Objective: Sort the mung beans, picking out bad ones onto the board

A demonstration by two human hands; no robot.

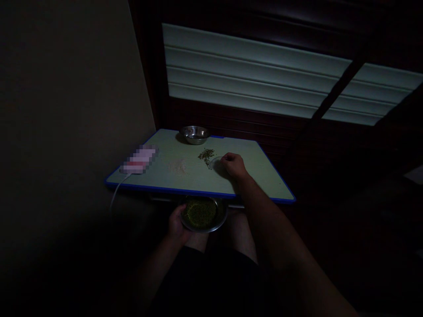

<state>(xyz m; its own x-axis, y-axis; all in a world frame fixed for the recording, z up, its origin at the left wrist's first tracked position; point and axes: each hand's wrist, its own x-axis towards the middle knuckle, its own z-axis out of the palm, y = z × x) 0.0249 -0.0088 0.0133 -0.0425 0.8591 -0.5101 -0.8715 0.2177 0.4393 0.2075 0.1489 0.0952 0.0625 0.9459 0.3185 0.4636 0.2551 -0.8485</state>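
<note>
Left hand (pixel 176 224) is gripping a bowl (pixel 220 218) of green grains (pixel 200 212) below the table's (pixel 152 182) near edge; above the table, the curled right hand (pixel 234 165), grasp unclear, is perhaps sorting brown grains (pixel 206 154), next needing careful pinching.

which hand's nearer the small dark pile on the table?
Right. The right hand is just right of the pile, over the table; the left hand holds a metal bowl off the table's near edge.

Dk shorts (pixel 211 279), bare L/R forearms (pixel 269 222)
</note>
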